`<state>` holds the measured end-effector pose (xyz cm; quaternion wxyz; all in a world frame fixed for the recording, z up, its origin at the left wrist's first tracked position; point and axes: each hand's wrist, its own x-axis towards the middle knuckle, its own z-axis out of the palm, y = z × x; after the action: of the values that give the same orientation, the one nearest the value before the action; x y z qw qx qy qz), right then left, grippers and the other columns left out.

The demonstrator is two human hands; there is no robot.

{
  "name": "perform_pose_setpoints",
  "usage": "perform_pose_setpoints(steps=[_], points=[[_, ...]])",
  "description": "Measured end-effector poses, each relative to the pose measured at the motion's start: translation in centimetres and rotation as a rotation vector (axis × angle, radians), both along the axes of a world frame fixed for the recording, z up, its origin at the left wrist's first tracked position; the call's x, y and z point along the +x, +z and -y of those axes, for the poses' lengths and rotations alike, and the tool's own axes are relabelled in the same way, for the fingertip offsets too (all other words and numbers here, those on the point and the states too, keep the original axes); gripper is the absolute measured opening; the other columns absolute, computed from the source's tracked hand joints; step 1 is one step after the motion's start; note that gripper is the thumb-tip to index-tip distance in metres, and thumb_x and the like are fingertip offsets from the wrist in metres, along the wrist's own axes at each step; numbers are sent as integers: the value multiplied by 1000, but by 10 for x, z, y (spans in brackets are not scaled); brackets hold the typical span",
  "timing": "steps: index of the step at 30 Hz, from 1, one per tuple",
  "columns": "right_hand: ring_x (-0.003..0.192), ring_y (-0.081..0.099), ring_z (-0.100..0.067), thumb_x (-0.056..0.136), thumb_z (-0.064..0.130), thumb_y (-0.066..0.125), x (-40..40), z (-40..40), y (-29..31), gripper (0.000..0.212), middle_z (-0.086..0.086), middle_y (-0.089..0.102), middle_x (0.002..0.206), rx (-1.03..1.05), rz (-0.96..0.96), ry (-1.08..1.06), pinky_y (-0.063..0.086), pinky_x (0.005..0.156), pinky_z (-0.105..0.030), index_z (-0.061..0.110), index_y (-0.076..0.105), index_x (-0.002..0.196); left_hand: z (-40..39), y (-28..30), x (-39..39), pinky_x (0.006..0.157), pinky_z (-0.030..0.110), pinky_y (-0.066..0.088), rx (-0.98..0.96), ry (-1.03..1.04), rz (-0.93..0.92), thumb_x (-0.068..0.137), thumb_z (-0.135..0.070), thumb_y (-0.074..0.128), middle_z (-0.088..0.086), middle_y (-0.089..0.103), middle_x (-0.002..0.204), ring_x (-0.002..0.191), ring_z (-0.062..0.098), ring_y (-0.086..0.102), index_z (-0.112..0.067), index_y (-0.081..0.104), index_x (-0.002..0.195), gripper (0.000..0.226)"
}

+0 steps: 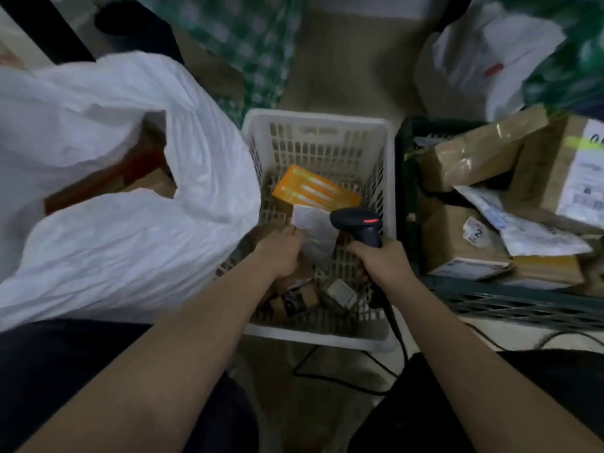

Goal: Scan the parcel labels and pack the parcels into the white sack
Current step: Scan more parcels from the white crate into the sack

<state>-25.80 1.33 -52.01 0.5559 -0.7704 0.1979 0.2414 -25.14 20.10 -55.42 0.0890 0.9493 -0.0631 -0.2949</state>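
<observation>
My left hand (280,253) grips a small white parcel (315,235) inside the white plastic basket (318,125). My right hand (380,261) holds a black barcode scanner (359,225) with its head and red light just right of that parcel. An orange box (315,188) lies deeper in the basket, and small brown parcels (294,299) lie at its near end. The white sack (108,197) stands open at the left, with brown boxes (130,171) showing inside its mouth.
A dark crate (510,302) at the right holds several brown boxes and white mailers (519,230). A white plastic bag (483,67) sits behind it. The scanner cable (346,377) trails over the floor below the basket. Green checked fabric (248,37) hangs at the back.
</observation>
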Motion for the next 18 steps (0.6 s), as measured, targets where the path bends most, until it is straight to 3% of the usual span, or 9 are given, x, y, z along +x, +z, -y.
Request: perform_pose_setpoints(steps=[2, 4, 7, 9, 11, 15, 18], points=[[61, 49, -24, 85, 13, 65, 7, -2, -13, 22, -14, 48, 63, -19, -19, 3, 36, 60, -33, 9, 50, 70, -3, -20, 2, 114, 44, 28, 54, -90, -102, 95, -26, 54, 11, 5, 161, 145, 32, 16, -14, 9, 154, 76], [56, 51, -23, 84, 14, 65, 14, -5, -25, 20, -11, 52, 59, -17, -43, 0, 40, 58, -32, 10, 53, 68, -6, -31, 6, 120, 44, 8, 89, -183, -227, 86, -43, 66, 9, -13, 161, 148, 30, -5, -16, -4, 154, 101], [46, 50, -18, 85, 12, 64, 17, -8, -35, 23, -7, 53, 52, 20, -97, -19, 40, 50, -28, 10, 56, 64, -13, -43, 12, 118, 45, -6, 239, -366, -271, 72, -48, 78, 7, -20, 158, 146, 27, -18, -18, -9, 153, 123], [45, 49, -17, 86, 12, 64, 17, -8, -40, 22, -7, 53, 53, 39, -114, -23, 39, 48, -27, 10, 56, 66, -15, -51, 12, 118, 42, -4, 301, -442, -172, 85, -33, 67, 9, -17, 159, 147, 26, -14, -20, -5, 154, 100], [44, 48, -15, 86, 13, 65, 17, -7, -43, 21, -6, 53, 53, 63, -113, -38, 39, 47, -26, 10, 57, 67, -17, -55, 13, 119, 40, 1, 294, -471, -43, 94, -24, 53, 11, -2, 161, 148, 26, -4, -17, 4, 154, 77], [51, 53, -18, 84, 16, 68, 18, -3, -46, 15, -8, 56, 56, 88, -52, -75, 43, 53, -31, 6, 63, 74, -19, -52, 17, 112, 38, 25, -2, -205, 66, 78, -30, 70, 9, 22, 152, 141, 28, 19, -14, 17, 150, 91], [58, 54, -20, 85, 17, 68, 15, -2, -38, 17, -13, 57, 66, 111, -2, -110, 44, 59, -33, 0, 65, 90, -14, -33, 17, 109, 35, 30, -264, 97, 134, 71, -34, 79, 7, 27, 147, 136, 26, 27, -15, 21, 149, 99]])
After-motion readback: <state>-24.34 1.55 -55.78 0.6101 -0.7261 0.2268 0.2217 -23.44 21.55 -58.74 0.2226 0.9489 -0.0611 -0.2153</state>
